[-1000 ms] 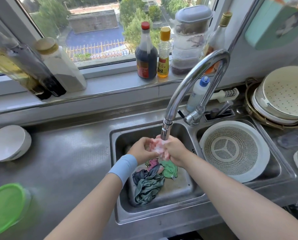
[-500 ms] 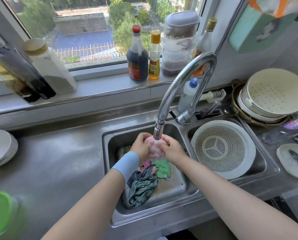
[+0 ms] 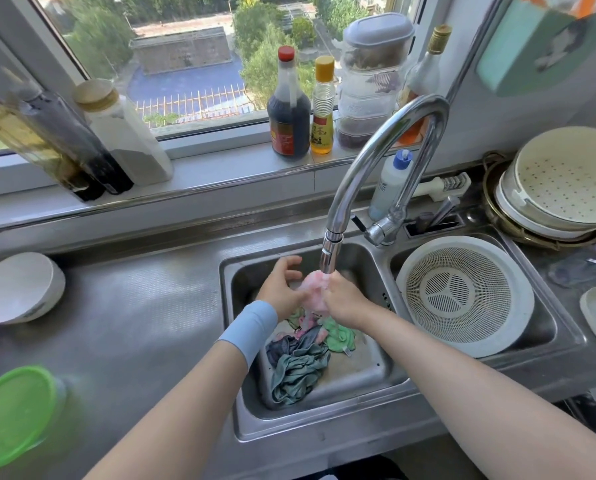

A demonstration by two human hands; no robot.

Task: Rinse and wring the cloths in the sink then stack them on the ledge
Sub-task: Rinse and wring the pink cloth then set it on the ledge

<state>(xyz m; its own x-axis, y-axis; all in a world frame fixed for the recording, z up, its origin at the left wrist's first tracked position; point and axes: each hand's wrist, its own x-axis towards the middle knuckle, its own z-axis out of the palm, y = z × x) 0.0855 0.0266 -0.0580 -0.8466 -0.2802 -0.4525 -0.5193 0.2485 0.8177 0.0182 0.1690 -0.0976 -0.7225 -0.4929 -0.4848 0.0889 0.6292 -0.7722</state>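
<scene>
Directly under the faucet [image 3: 329,252], in the head view, a wadded pink cloth [image 3: 312,289] sits in the running water above the left basin of the steel sink [image 3: 232,344]. The right hand [image 3: 346,301] has its fingers curled tightly around the right side of that cloth. The left hand [image 3: 281,289], which wears a pale blue wristband [image 3: 251,329], lies against the cloth's left side with its fingers loosely spread and lifted toward the back of the basin, not wrapped round anything; whether its thumb presses into the cloth is hidden. Below the hands more cloths lie heaped on the basin floor: a grey-teal cloth [image 3: 298,374] nearest the front, a green cloth [image 3: 339,336] to its right, and bits of pink and dark fabric between them. A white colander [image 3: 462,296] fills the right basin. Behind the sink the window ledge [image 3: 220,180] carries a dark sauce bottle [image 3: 287,116], a small yellow-capped bottle [image 3: 322,112] and stacked plastic containers [image 3: 372,81], with several more bottles leaning at its left end. A white bowl [image 3: 17,287] rests on the steel counter [image 3: 133,323] to the left, and a green lid [image 3: 12,414] shows, blurred, at the near left corner.
</scene>
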